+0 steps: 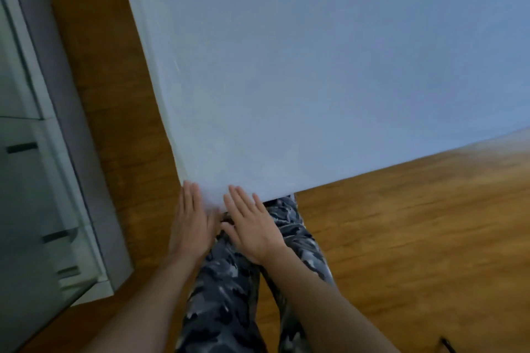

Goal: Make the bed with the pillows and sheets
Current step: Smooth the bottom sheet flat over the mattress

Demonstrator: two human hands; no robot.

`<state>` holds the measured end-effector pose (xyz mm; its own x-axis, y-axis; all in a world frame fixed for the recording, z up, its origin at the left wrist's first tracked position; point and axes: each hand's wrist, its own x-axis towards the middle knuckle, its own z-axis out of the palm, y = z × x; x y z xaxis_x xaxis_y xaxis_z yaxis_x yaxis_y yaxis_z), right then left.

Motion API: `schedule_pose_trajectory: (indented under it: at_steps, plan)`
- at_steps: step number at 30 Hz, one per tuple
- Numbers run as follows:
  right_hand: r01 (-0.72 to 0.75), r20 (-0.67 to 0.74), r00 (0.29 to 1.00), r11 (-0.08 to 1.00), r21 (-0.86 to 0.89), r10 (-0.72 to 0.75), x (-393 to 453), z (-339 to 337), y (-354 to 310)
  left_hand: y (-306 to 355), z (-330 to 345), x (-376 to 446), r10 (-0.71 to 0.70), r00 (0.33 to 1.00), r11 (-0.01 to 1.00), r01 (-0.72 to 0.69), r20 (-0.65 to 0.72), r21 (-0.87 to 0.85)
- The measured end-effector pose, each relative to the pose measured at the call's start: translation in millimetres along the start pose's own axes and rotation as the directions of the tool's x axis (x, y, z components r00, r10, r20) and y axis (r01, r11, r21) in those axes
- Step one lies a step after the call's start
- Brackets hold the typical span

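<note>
A pale blue-white sheet (315, 66) lies smooth over the bed and fills the upper middle and right of the view. Its near corner points toward me at the lower centre. My left hand (190, 223) lies flat with straight fingers against the left side of that corner. My right hand (249, 226) lies flat with straight fingers on the corner's near edge. Both hands touch the sheet side by side. No pillows are in view.
Wooden floor (415, 238) runs along the left side and near side of the bed. A white cabinet with dark handles (37, 180) stands at the far left. My legs in camouflage trousers (226, 295) stand right at the bed corner.
</note>
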<state>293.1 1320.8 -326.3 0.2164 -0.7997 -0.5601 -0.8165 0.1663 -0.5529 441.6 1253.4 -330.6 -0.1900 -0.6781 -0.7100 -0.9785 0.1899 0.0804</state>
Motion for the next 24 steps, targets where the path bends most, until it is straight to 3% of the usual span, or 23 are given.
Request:
schedule_pose_trajectory:
  at_steps: [3, 12, 18, 24]
  plan:
    - [-0.198, -0.064, 0.976, 0.971, 0.135, 0.208, -39.4, -48.5, -16.2, 17.0, -54.6, -30.4, -0.004, 1.0, 0.999, 0.003, -0.008, -0.047]
    - [-0.313, -0.349, 0.869, 0.936, 0.163, 0.351, -94.2, -182.1, -106.4, 21.6, -209.1, -100.3, 0.144, 0.97, 0.961, -0.184, -0.195, -0.205]
    - [-0.368, -0.464, 0.792, 0.917, 0.155, 0.397, -63.1, -208.3, -176.7, -58.1, -249.8, -121.9, 0.333, 0.925, 0.927, -0.357, -0.182, -0.119]
    - [-0.382, -0.567, 0.629, 0.847, 0.371, 0.532, -22.2, -191.8, -275.6, -176.1, -301.3, -103.8, 0.446, 0.89, 0.894, -0.447, -0.097, 0.011]
